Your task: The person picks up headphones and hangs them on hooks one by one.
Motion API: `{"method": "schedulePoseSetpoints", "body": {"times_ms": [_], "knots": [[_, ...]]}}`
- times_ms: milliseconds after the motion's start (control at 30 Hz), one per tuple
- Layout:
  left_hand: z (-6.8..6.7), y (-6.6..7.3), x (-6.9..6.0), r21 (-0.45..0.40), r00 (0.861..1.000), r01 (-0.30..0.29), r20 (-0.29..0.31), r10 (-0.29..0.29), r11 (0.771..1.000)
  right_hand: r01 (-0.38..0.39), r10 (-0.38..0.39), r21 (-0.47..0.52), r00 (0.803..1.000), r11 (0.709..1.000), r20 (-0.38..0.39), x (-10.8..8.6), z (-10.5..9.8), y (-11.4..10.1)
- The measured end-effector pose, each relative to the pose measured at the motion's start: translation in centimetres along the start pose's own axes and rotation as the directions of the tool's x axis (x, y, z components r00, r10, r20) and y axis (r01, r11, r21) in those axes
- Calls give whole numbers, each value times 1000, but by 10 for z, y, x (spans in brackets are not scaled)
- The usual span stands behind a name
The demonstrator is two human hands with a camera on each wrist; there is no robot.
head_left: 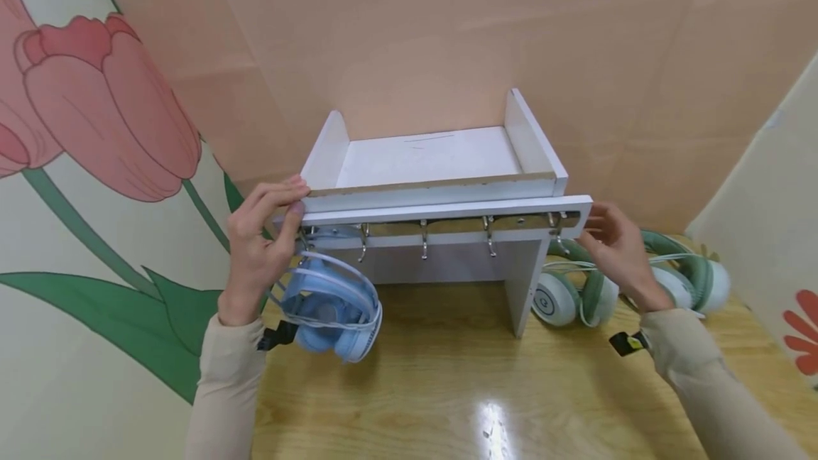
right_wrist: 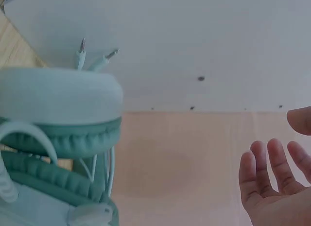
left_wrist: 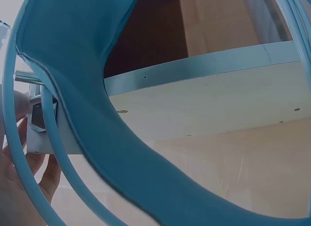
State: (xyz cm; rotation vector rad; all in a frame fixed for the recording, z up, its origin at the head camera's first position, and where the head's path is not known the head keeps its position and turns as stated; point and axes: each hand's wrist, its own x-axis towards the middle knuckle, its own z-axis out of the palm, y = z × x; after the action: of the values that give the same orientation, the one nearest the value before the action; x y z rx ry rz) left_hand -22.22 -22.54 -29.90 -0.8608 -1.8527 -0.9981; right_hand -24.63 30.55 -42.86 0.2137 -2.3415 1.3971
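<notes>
Here the left hand [head_left: 262, 243] pinches one rail [head_left: 456, 226], one headset [head_left: 329, 282] below, right hand [head_left: 618, 250] spread beside two headphones [head_left: 599, 297], tabletop [head_left: 409, 382] beneath, wall [head_left: 415, 34] behind.

Pink tulips [head_left: 115, 105], wooden tabletop [head_left: 396, 382], red flower [head_left: 802, 343]

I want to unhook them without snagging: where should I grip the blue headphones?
Probably the ear cups, from the front and below: the blue headphones hang by their headband at the leftmost hook, leaving the cups dangling below the rail.
</notes>
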Motion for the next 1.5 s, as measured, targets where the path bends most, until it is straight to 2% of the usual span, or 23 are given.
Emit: {"method": "schedulePoseSetpoints", "body": {"times_ms": [400,667,1000,1100,1300,1500], "knots": [[-3,0,-1,1,1000,20,-9,-20,1000,-94,96,-37,994,995,57,22,-2,25],[-2,0,-1,-8,1000,0,-6,0,1000,-143,151,-71,981,987,121,30,-3,42],[-1,0,-2,-15,1000,0,-12,0,1000,-208,235,-145,950,967,205,36,-8,69],[0,-1,-1,-19,1000,-7,-10,7,1000,-209,239,-147,944,967,227,36,-7,77],[1,-1,1,-23,1000,-14,-10,13,1000,-206,241,-168,944,964,224,37,-3,88],[1,-1,1,-24,1000,-3,-9,3,1000,-236,271,-174,937,956,220,38,-1,94]]}}
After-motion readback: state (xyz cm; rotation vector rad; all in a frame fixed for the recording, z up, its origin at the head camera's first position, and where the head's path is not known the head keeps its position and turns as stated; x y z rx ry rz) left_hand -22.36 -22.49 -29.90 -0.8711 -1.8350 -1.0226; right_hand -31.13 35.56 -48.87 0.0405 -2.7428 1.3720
